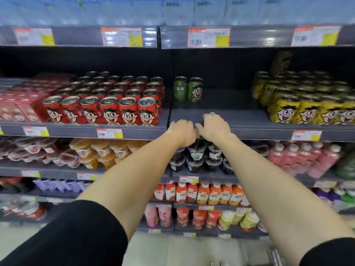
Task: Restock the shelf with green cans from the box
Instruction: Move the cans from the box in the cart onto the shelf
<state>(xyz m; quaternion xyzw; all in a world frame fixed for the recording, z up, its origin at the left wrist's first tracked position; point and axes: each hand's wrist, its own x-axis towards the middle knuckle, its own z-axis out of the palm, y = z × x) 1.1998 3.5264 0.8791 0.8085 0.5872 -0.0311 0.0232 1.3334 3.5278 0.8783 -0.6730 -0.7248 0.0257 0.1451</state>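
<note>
Two green cans (188, 89) with a cartoon face stand side by side at the back left of a dark grey shelf (230, 116). My left hand (182, 133) and my right hand (213, 127) reach to the front edge of that shelf, close together, well in front of the cans. Both hands hold nothing; the fingers are loosely spread, blurred by motion. The box is out of view.
Red cans (107, 104) fill the shelf to the left, yellow cans (307, 104) to the right. Water packs sit on the shelf above. Jelly cups, dark cups (199, 156) and pink bottles (303, 158) stand on the shelves below.
</note>
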